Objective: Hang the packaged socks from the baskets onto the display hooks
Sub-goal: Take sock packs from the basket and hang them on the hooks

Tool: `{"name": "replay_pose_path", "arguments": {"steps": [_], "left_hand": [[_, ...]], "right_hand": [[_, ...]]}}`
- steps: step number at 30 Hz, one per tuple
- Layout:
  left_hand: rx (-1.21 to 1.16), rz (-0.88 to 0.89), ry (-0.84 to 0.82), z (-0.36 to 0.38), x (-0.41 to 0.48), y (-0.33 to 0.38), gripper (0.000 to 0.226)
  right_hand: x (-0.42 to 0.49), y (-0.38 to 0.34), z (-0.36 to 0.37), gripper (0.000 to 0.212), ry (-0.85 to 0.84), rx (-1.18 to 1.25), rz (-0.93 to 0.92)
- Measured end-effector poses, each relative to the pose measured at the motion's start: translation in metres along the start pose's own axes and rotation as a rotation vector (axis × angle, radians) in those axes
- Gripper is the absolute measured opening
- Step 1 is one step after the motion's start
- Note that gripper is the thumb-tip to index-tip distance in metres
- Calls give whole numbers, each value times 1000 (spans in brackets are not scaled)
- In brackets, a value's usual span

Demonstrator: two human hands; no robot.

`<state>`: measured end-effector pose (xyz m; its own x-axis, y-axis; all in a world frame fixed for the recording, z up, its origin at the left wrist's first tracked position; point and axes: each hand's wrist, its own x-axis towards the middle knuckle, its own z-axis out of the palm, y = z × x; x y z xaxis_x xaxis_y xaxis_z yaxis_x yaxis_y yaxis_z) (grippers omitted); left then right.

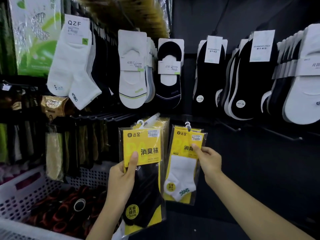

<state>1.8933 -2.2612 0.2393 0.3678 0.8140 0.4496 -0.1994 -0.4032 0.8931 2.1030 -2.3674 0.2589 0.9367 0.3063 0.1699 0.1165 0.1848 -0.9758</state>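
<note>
The white-sock pack (181,172), yellow-carded and wrapped in clear film, was up against the dark lower panel of the display. The right hand (210,161) pinched it near the top, thumb on the front. Its small white hanger loop (187,125) stood uppermost. To hang it well, I judged, the hand should keep the pack square, bring the loop onto the tip of a peg and slide it back without crumpling the film. Just beside it the left hand (121,181) gripped a stack of like packs (145,181), a black sock foremost and the thumb across the card; these were best held clear meanwhile. Bare black pegs (103,117) jutted out to the left and another peg (231,127) to the right. Whether the loop already sat on a peg could not be told, since black metal was lost against the black panel. The white perforated basket (22,193) was cut off at the lower left, its dark rolled contents indistinct.
</note>
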Motion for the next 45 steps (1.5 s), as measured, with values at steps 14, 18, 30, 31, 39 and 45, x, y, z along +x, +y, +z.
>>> {"name": "replay_pose_path", "arguments": {"steps": [14, 18, 30, 31, 39, 45], "left_hand": [[-63, 18, -169, 43, -21, -7, 43], [-176, -1, -267, 56, -29, -9, 27], [-130, -37, -405, 73, -36, -23, 80], [-125, -41, -394, 74, -35, -25, 81], [-9, -202, -397, 83, -38, -77, 69], [134, -270, -429, 78, -60, -113, 57]], "right_hand": [[-73, -5, -11, 24, -518, 9, 26], [-82, -2, -17, 17, -414, 90, -44], [-45, -12, -18, 9, -158, 27, -149], [-41, -12, -14, 9, -160, 13, -141], [-2, 16, 2, 35, 2, -77, 89], [-20, 75, -41, 26, 76, -115, 227]]}}
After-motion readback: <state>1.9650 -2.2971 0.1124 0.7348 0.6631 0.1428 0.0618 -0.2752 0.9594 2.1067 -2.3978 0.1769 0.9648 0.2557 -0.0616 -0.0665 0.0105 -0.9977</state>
